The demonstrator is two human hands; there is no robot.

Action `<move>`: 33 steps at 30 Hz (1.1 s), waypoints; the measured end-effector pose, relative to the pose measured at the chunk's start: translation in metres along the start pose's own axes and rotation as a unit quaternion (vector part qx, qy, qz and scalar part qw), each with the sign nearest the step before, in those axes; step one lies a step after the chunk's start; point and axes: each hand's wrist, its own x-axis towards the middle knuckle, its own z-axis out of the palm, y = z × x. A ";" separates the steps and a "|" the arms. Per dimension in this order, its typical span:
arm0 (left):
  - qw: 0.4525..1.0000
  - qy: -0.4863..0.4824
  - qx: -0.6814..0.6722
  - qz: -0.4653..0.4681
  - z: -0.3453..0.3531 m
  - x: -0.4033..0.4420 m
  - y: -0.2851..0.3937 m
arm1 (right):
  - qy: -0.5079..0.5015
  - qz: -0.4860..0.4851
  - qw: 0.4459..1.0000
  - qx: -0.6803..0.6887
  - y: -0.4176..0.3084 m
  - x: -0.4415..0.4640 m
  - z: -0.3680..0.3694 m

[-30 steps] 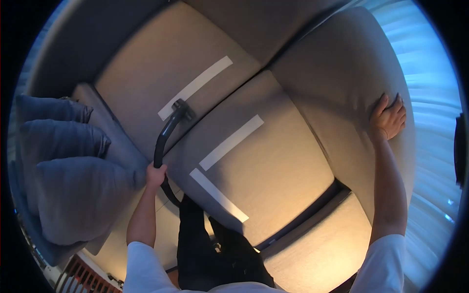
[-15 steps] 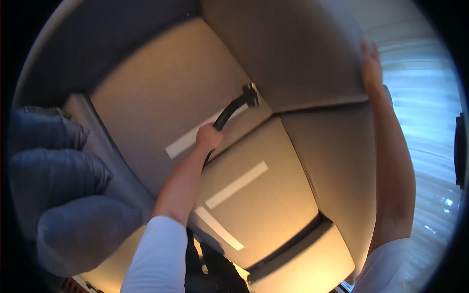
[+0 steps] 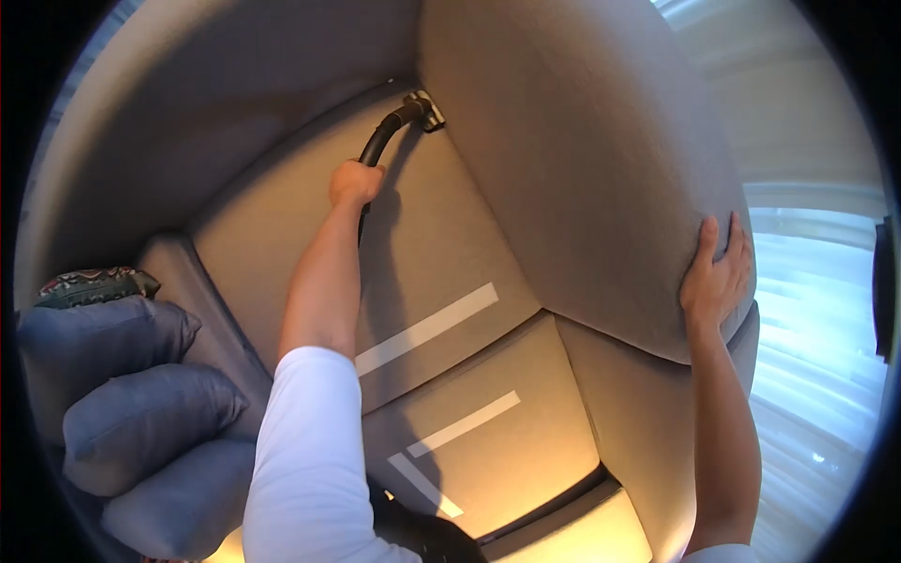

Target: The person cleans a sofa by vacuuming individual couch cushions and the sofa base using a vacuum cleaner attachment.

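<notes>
My left hand (image 3: pixel 356 183) is wrapped around the black curved tube of a vacuum cleaner (image 3: pixel 383 137). The tube ends in a small nozzle (image 3: pixel 430 112), which touches the grey sofa seat (image 3: pixel 422 225) in the crease along the backrest, close to the far corner. Off to the right, my right hand (image 3: pixel 717 281) lies on the outer edge of the grey backrest (image 3: pixel 563 159) with its fingers stretched out. It holds nothing.
Several blue-grey pillows (image 3: pixel 155 422) and a patterned cushion (image 3: pixel 99 283) are piled at the left beside the sofa arm (image 3: pixel 211 291). Pale strips (image 3: pixel 432 328) lie across the seats. Sheer curtains (image 3: pixel 807 394) hang behind the backrest on the right.
The nozzle has moved along the backrest crease toward the far corner, with my left hand on the tube. The view has shifted, and my right hand appears lower, still at the backrest.
</notes>
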 end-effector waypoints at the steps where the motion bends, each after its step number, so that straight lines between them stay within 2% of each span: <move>1: 1.000 0.004 0.029 0.006 -0.002 0.006 -0.011 | 0.000 -0.002 1.000 0.001 0.000 0.000 -0.004; 3: 0.999 0.009 0.019 -0.025 -0.005 0.000 -0.049 | -0.009 -0.005 1.000 0.010 -0.004 -0.002 -0.007; 6: 0.992 0.028 -0.065 -0.102 -0.011 -0.041 -0.124 | -0.001 0.003 1.000 -0.007 -0.006 -0.003 -0.012; 8: 0.985 -0.009 -0.102 -0.138 -0.013 -0.066 -0.180 | -0.003 -0.002 1.000 -0.018 -0.008 -0.002 -0.015; 11: 0.993 0.033 -0.056 -0.100 -0.018 -0.086 -0.160 | -0.003 -0.007 0.999 -0.032 -0.006 -0.002 -0.013; 16: 0.999 0.039 0.008 -0.020 0.005 -0.003 -0.044 | -0.002 -0.013 1.000 -0.007 -0.001 0.000 -0.006; 17: 0.999 0.035 -0.015 -0.024 0.003 0.002 -0.021 | 0.004 -0.024 1.000 0.013 0.000 0.000 -0.005; 20: 0.996 0.015 -0.046 -0.074 0.008 -0.029 -0.029 | 0.000 -0.012 1.000 -0.006 0.000 0.001 -0.005; 23: 0.982 0.034 -0.128 -0.137 0.042 -0.084 -0.120 | 0.004 -0.016 1.000 -0.025 0.002 0.000 -0.006; 24: 0.972 0.027 -0.176 -0.152 0.035 -0.100 -0.120 | 0.005 -0.008 1.000 -0.024 0.002 0.000 -0.006; 27: 0.960 0.004 -0.227 -0.165 0.014 -0.072 -0.079 | 0.002 -0.013 0.999 -0.038 -0.001 0.001 -0.008; 29: 0.976 0.018 -0.161 -0.144 0.005 -0.036 -0.047 | 0.007 -0.017 1.000 -0.016 -0.003 -0.001 -0.008; 32: 0.973 -0.029 -0.176 -0.150 -0.009 -0.046 -0.056 | 0.004 -0.012 1.000 -0.023 -0.008 -0.001 -0.011; 33: 0.973 -0.038 -0.180 -0.141 -0.007 -0.060 -0.077 | 0.002 -0.009 1.000 -0.023 -0.007 -0.004 -0.013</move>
